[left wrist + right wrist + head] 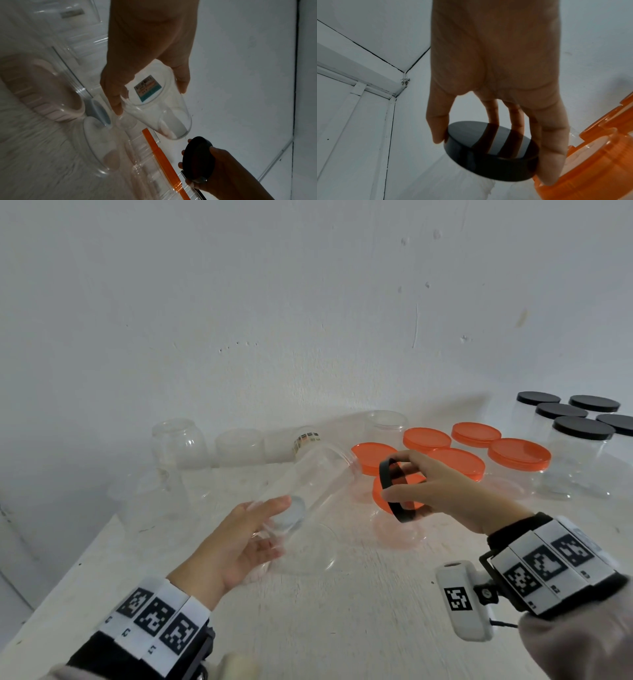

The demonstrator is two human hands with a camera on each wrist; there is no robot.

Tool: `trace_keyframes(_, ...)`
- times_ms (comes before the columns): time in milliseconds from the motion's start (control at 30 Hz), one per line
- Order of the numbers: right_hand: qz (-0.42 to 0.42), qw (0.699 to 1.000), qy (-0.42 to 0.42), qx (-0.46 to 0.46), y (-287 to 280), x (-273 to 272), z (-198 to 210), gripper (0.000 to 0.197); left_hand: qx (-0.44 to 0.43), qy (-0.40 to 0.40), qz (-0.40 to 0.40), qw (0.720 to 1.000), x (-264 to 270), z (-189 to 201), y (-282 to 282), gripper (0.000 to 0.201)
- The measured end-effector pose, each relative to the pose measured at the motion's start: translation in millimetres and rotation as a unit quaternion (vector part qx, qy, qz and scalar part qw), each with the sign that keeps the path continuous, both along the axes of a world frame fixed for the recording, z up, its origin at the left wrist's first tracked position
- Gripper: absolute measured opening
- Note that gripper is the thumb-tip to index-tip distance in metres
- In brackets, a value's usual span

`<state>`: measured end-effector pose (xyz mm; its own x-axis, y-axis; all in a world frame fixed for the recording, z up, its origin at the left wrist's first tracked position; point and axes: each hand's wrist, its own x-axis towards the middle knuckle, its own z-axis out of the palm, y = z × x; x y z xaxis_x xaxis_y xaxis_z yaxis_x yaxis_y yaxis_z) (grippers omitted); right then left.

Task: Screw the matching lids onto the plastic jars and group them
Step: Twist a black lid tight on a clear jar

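My left hand [253, 529] grips the base of a clear plastic jar [308, 477] that is tilted, its open mouth pointing up and right. The left wrist view shows the jar [154, 108] with a label on its bottom, fingers [116, 102] curled round it. My right hand [421, 487] pinches a black lid [394, 491] on edge, just right of the jar's mouth. In the right wrist view thumb and fingers [553, 155] clasp the black lid [489, 151] by its rim. The lid and jar are apart.
Several orange-lidded jars [519, 455] stand behind my right hand, and black-lidded jars [582, 428] at the far right. Several lidless clear jars [178, 443] line the wall at the back left. The white table [342, 611] ends at its left edge.
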<state>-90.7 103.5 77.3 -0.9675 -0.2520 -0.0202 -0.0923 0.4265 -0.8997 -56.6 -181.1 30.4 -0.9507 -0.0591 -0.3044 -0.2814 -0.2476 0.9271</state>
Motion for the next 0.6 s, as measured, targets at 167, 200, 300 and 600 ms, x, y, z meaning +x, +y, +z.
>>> trace_keyframes(167,0.002,1.000,0.007,0.022,0.8,1.6,6.4,0.050,-0.001,-0.010,-0.020,1.000,-1.0,-4.1,5.3,0.070)
trace_keyframes(200,0.001,1.000,0.010,0.029,1.0,1.4,7.9,0.052,-0.009,-0.009,-0.019,1.000,-1.7,-5.3,7.2,0.070)
trace_keyframes(300,-0.003,0.999,0.021,0.043,1.9,0.7,12.5,0.054,-0.002,-0.009,-0.024,1.000,-2.9,-8.3,12.4,0.071)
trace_keyframes(600,-0.004,0.997,0.045,0.070,5.7,0.9,31.7,0.062,0.014,-0.007,-0.120,0.993,6.3,-9.4,37.8,0.068)
